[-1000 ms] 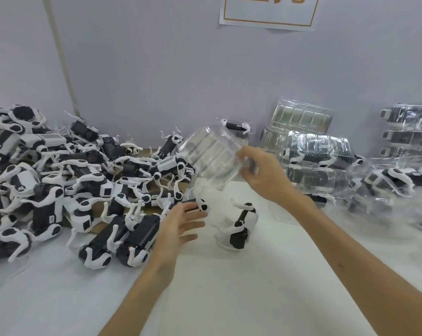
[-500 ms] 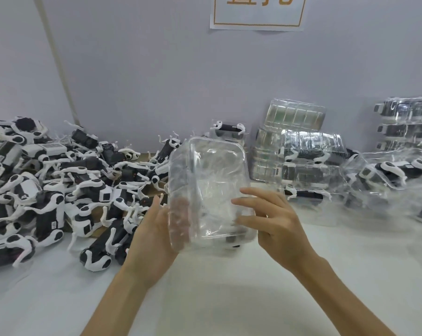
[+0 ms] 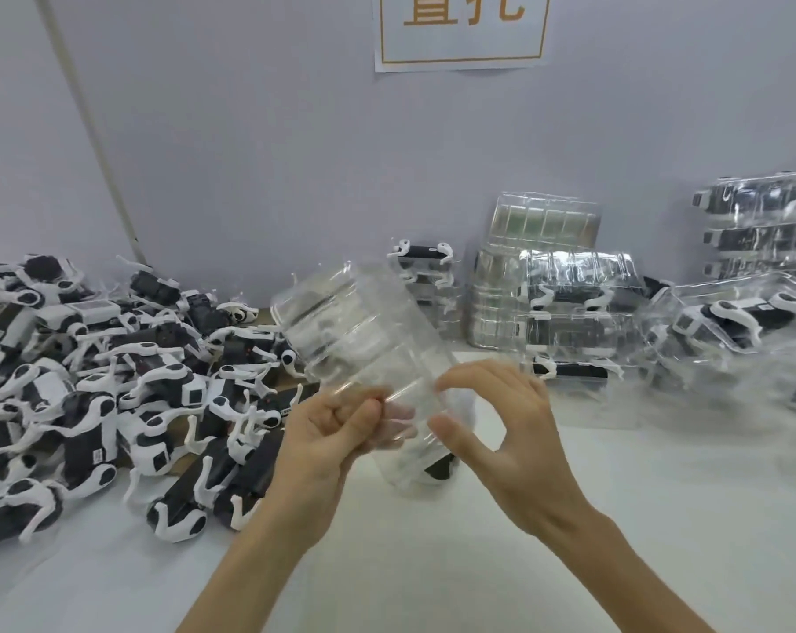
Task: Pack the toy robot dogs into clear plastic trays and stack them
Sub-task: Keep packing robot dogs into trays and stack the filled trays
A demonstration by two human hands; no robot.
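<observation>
The left hand (image 3: 332, 431) grips the near end of the tray (image 3: 364, 331), fingers curled round its rim. The right hand (image 3: 506, 422) forms a half-closed C, and its thumb and forefinger appear to pinch the same end; blur hides the contact. Both forearms converge from the lower edge. The tray is held tilted above the bench (image 3: 432, 573), far end up and left. One dog (image 3: 439, 468) lies directly below, partly hidden.

Risk: thin plastic held at one end may buckle or slip onto the dog. A wide swing may strike the pile (image 3: 113, 381) at left or the packed stack (image 3: 574, 312) behind.
</observation>
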